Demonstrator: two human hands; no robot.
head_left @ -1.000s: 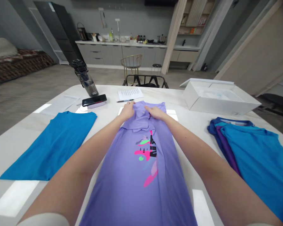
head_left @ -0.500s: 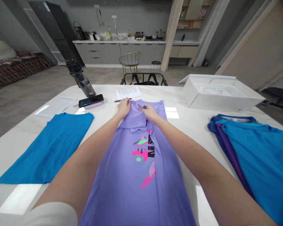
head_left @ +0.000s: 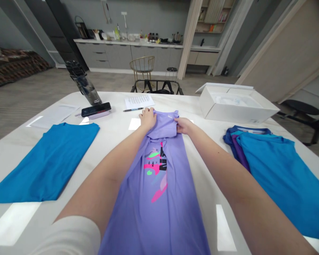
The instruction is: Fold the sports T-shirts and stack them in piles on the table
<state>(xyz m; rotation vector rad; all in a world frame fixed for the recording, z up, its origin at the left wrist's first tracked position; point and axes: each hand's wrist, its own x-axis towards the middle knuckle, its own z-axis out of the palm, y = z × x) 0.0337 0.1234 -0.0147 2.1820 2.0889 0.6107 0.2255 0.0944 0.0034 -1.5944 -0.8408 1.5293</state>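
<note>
A purple shirt [head_left: 159, 187] with a pink, green and black print lies lengthwise on the white table, its far end folded over. At the far left corner of that fold, my left hand [head_left: 148, 118] grips the cloth, fingers curled on it. My right hand [head_left: 183, 125] pinches the fold's right edge, thumb on top and the other fingers partly under the fabric. Between the two hands the folded part lies fairly flat, with wrinkles just below it. The near end of the shirt runs out of view.
A folded blue shirt [head_left: 50, 159] lies left, stacked shirts [head_left: 276, 170] right. Beyond are a white box [head_left: 234, 106], a phone [head_left: 96, 109], a bottle [head_left: 85, 85], a pen [head_left: 133, 109] and printed paper [head_left: 143, 101]. A black chair [head_left: 156, 85] stands behind the table.
My right hand has moved right, to the fold's right edge, and the folded part is spread straighter. My left hand is still at the left corner. The camera view has shifted slightly.
</note>
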